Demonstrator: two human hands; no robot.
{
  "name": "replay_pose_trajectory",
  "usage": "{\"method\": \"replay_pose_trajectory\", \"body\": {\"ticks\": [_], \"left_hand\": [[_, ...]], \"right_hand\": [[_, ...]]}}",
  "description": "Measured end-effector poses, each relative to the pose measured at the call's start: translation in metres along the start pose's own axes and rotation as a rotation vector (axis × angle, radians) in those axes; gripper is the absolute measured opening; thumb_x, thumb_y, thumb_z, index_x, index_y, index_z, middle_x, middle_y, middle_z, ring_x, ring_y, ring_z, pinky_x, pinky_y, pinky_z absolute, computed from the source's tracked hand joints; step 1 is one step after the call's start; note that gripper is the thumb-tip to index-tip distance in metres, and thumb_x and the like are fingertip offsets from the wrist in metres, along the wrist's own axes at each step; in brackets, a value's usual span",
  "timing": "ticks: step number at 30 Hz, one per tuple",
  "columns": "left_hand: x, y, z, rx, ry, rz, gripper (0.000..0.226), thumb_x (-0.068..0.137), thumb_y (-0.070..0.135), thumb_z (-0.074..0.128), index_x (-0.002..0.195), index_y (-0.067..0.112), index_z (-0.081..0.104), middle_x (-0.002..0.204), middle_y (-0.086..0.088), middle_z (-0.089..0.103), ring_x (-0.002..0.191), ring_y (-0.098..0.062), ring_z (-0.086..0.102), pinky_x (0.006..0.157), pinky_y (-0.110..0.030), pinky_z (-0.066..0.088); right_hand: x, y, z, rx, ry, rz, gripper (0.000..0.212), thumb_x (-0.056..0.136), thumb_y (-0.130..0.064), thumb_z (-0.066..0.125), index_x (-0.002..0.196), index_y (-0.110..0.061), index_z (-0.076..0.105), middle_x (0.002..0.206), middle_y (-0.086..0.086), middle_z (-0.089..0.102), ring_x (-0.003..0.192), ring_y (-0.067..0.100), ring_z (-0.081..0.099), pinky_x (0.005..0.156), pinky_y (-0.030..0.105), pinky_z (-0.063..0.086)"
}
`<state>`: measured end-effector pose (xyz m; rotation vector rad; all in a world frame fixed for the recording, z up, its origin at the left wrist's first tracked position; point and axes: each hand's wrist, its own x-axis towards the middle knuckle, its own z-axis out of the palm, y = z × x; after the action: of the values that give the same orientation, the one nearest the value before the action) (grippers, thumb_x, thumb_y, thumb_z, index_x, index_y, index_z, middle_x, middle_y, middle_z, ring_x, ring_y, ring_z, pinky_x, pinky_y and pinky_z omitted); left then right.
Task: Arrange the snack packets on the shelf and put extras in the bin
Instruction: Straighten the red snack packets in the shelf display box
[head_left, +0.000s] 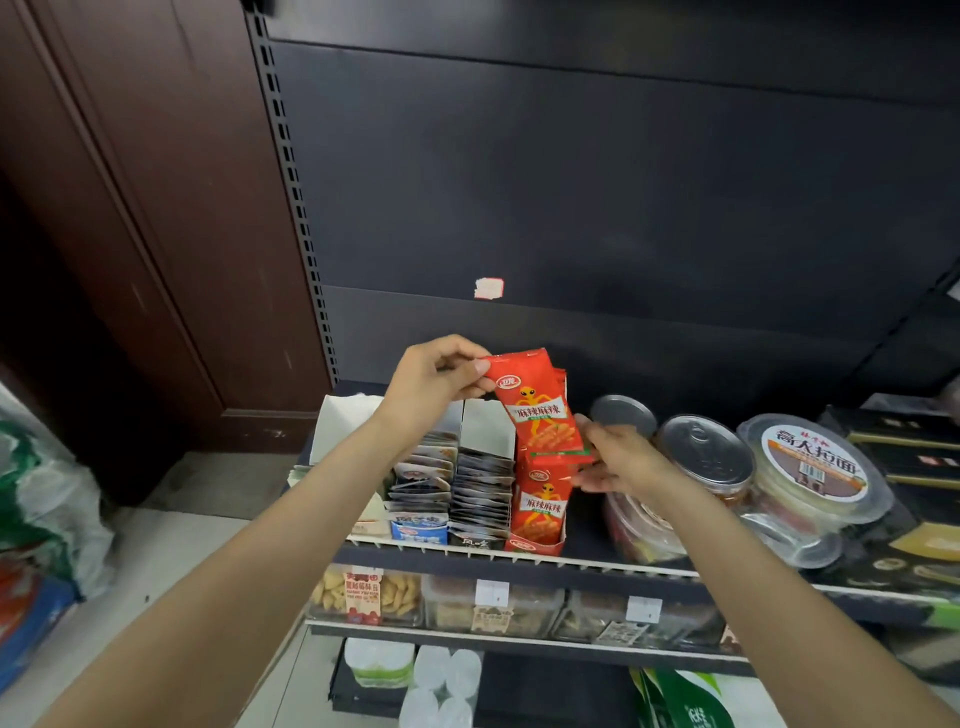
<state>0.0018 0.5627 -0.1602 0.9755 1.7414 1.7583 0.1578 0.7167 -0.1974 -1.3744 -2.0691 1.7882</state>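
Note:
A red snack packet (535, 410) with a yellow figure is held tilted above a red display box (535, 543) full of the same packets. My left hand (436, 382) pinches its top corner. My right hand (618, 460) pinches its lower right edge. Left of the red box stand a row of dark packets (480, 488) and a row of blue-and-white packets (418, 480), all on the black shelf (587, 566).
Round tins (704, 452) and clear tubs with lids (813, 467) crowd the shelf to the right. Lower shelves hold boxed snacks (369, 595) and bottles (441, 686). Plastic bags (41, 493) lie on the floor at left. No bin shows.

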Motion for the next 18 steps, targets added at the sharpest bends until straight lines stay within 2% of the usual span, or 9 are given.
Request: {"method": "replay_pose_trajectory", "body": {"ticks": [2,4,7,8,10,12,15,18], "left_hand": [[-0.001,0.001,-0.002,-0.074,0.026,0.011,0.015,0.090,0.001,0.057,0.083,0.013,0.064,0.077,-0.006,0.067,0.072,-0.009,0.068,0.074,-0.021,0.054],[-0.003,0.001,-0.004,-0.150,0.043,0.010,0.017,0.090,-0.003,0.055,0.084,0.009,0.064,0.078,-0.006,0.068,0.073,-0.009,0.069,0.074,-0.018,0.054],[-0.006,-0.001,-0.008,-0.218,0.074,-0.021,0.020,0.094,-0.002,0.049,0.093,0.008,0.067,0.083,-0.002,0.071,0.079,-0.009,0.069,0.085,-0.025,0.055],[-0.006,-0.002,-0.010,-0.242,0.085,-0.053,0.022,0.096,0.001,0.046,0.097,0.006,0.067,0.086,-0.004,0.070,0.080,-0.008,0.069,0.087,-0.026,0.054],[-0.009,-0.002,-0.012,-0.312,0.078,-0.124,0.026,0.099,0.007,0.040,0.109,0.002,0.063,0.094,-0.009,0.069,0.082,-0.011,0.069,0.083,-0.024,0.056],[-0.013,-0.002,-0.014,-0.339,0.045,-0.157,0.025,0.098,0.008,0.044,0.117,0.003,0.060,0.100,-0.012,0.069,0.087,-0.015,0.069,0.079,-0.023,0.056],[-0.016,-0.002,-0.016,-0.137,0.011,-0.132,0.035,0.089,0.005,0.061,0.122,0.015,0.056,0.098,-0.009,0.070,0.091,-0.016,0.069,0.074,-0.023,0.058],[-0.016,0.001,-0.014,-0.069,0.037,-0.056,0.039,0.085,-0.002,0.063,0.117,0.019,0.057,0.089,-0.006,0.069,0.080,-0.011,0.070,0.064,-0.021,0.057]], "right_hand": [[-0.010,-0.006,0.002,0.171,-0.146,0.106,0.039,0.096,-0.040,0.046,0.107,-0.005,0.060,0.095,0.019,0.069,0.077,0.023,0.068,0.059,0.026,0.057],[-0.015,-0.008,0.001,0.423,-0.234,0.088,0.023,0.096,-0.025,0.051,0.108,-0.008,0.061,0.103,0.018,0.068,0.083,0.022,0.069,0.063,0.026,0.059],[-0.016,-0.007,-0.001,0.586,-0.189,-0.065,0.022,0.091,-0.006,0.055,0.111,-0.005,0.063,0.110,0.013,0.064,0.093,0.017,0.065,0.063,0.020,0.057],[-0.017,-0.007,-0.001,0.598,-0.141,-0.124,0.025,0.090,-0.005,0.056,0.114,-0.005,0.062,0.112,0.013,0.064,0.097,0.016,0.064,0.065,0.019,0.057],[-0.020,-0.007,-0.004,0.611,-0.039,-0.216,0.029,0.090,-0.005,0.057,0.118,-0.008,0.061,0.112,0.010,0.065,0.100,0.015,0.063,0.070,0.020,0.057],[-0.024,-0.009,-0.006,0.586,0.056,-0.301,0.032,0.089,-0.005,0.058,0.120,-0.012,0.059,0.108,0.006,0.066,0.098,0.013,0.064,0.072,0.020,0.057],[-0.029,-0.011,-0.009,0.491,0.151,-0.438,0.038,0.088,-0.004,0.059,0.124,-0.019,0.058,0.105,-0.002,0.066,0.097,0.009,0.064,0.073,0.020,0.056],[-0.035,-0.011,-0.013,0.333,0.208,-0.583,0.048,0.086,-0.003,0.062,0.125,-0.030,0.055,0.109,-0.007,0.064,0.098,0.004,0.063,0.080,0.021,0.054]]}}
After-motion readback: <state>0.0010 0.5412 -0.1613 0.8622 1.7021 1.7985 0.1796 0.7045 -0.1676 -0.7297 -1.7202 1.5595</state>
